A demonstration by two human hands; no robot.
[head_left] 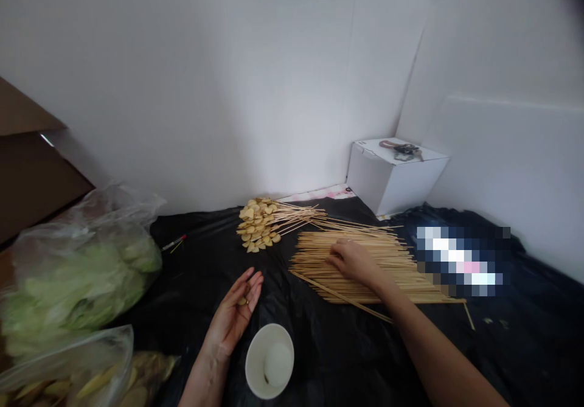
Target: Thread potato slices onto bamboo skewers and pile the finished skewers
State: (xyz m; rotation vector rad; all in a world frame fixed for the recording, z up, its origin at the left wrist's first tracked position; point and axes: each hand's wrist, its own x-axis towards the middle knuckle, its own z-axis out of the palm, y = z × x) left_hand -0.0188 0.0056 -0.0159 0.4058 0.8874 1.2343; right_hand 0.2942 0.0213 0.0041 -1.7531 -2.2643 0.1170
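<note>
My left hand (238, 309) is held palm up over the black sheet with its fingers extended and slightly cupped. A small yellowish-brown piece (244, 301) shows in it near the thumb; its exact kind is unclear. My right hand (353, 261) reaches down onto a wide layer of thin wooden sticks (383, 282), fingertips closed together at the sticks. Beyond the left hand lies a bunch of sticks tipped with pale yellow, slice-like pieces (258, 224). Just right of my left wrist stands a white bowl (278, 361), with a small dark speck inside.
Clear plastic bags at left hold light green stuff (86, 285) and yellowish pieces (55, 389). A red-tipped pen (173, 243) lies nearby. The black sheet (201, 236) covers the surface. A white box (395, 176) with dark objects on top stands at the back right, near the white wall.
</note>
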